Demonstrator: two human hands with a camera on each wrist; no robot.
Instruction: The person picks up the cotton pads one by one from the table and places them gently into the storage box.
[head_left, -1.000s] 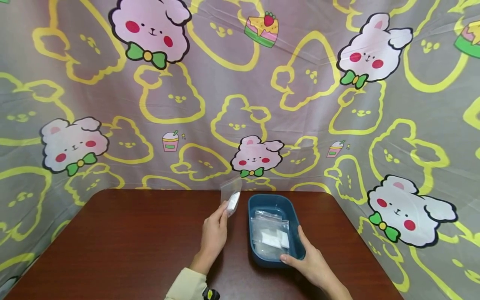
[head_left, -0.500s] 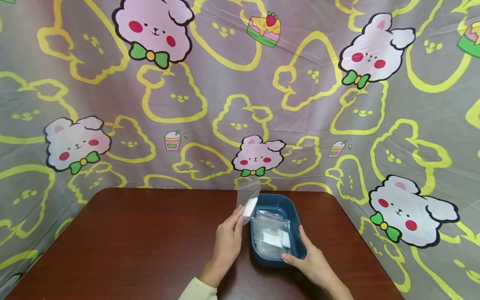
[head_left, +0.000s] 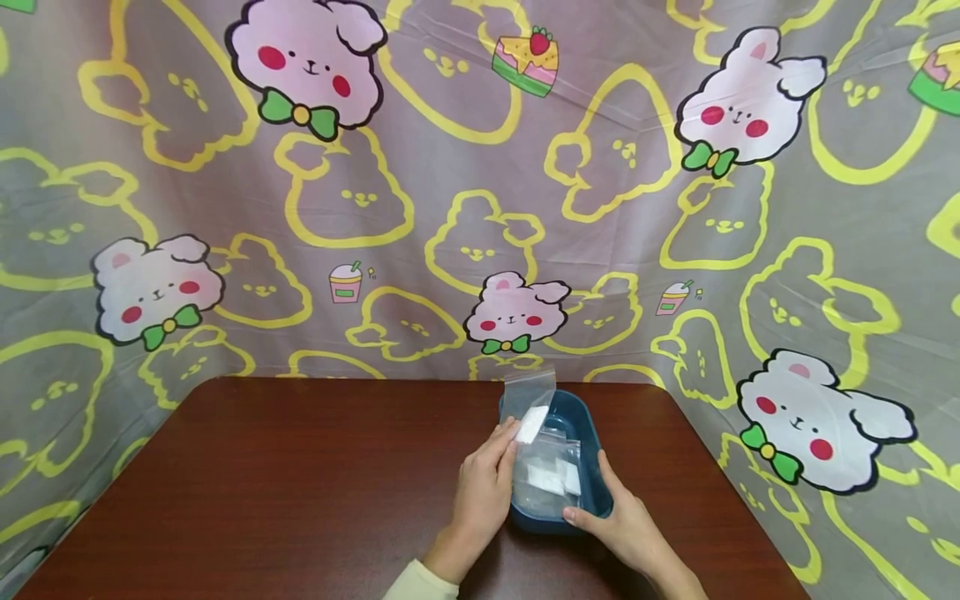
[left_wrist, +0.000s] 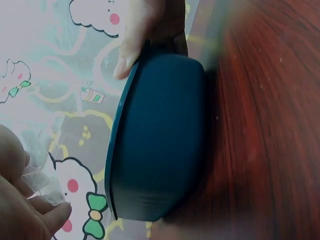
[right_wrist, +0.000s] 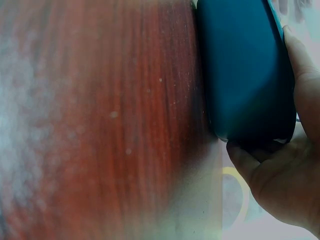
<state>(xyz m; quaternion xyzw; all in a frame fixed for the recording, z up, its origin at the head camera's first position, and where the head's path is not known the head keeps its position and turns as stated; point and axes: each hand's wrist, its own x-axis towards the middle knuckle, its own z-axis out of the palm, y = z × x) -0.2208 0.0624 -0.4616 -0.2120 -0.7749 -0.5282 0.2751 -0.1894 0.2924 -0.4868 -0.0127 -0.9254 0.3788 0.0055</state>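
My left hand (head_left: 482, 482) pinches a clear zip bag (head_left: 529, 389) with a flat white piece inside, over the left side of a dark blue plastic bin (head_left: 546, 527). Inside the bin lie several similar zip bags (head_left: 546, 479) with white contents, partly overlapping. At the bin's near right corner, my right hand (head_left: 628, 523) holds on, its thumb on the near rim and fingers along the right side. The right wrist view shows that hand (right_wrist: 287, 175) round the bin's end. In the left wrist view the bin's outer wall (left_wrist: 155, 135) stands beside the pinched bag (left_wrist: 42, 182).
The bin stands on a dark reddish-brown wooden table (head_left: 300, 483), right of its middle. A grey curtain (head_left: 480, 150) with cartoon animals and yellow outlines hangs behind and along both sides.
My left hand has moved right with its zip bag, from beside the bin to over it. My right hand has stayed on the bin, which has hardly moved.
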